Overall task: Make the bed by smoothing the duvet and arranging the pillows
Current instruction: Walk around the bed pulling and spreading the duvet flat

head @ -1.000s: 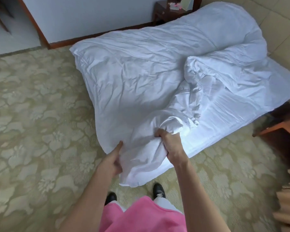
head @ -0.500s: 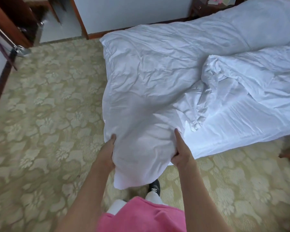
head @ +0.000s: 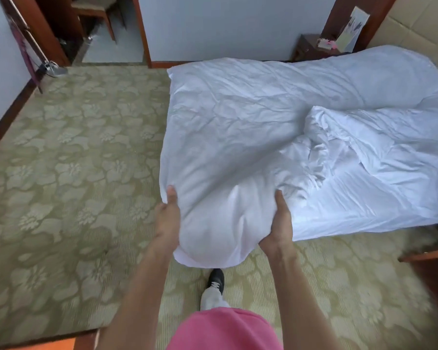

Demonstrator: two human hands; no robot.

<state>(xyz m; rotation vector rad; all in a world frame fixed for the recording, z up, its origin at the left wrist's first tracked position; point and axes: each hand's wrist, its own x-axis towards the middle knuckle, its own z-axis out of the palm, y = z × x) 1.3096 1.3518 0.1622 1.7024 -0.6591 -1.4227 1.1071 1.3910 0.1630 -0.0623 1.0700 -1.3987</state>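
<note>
A crumpled white duvet (head: 250,114) covers the bed and hangs over its near corner. My left hand (head: 168,218) grips the left side of that hanging corner, and my right hand (head: 278,223) grips its right side, with the fabric bulging between them. A bunched fold of duvet (head: 364,137) lies on the right half of the bed. Below it the flat white sheet (head: 352,205) shows. No pillow is visible.
Patterned green carpet (head: 68,188) spreads to the left and in front of the bed. A dark bedside table (head: 311,48) with small items stands behind the bed. Wooden furniture (head: 430,263) juts in at the right. A doorway with a chair (head: 94,18) opens at the back left.
My hands have shifted from pinching the bunched corner to holding it on both sides, spread wider. The corner has been pulled out fuller. The view has swung, showing more floor at the left.
</note>
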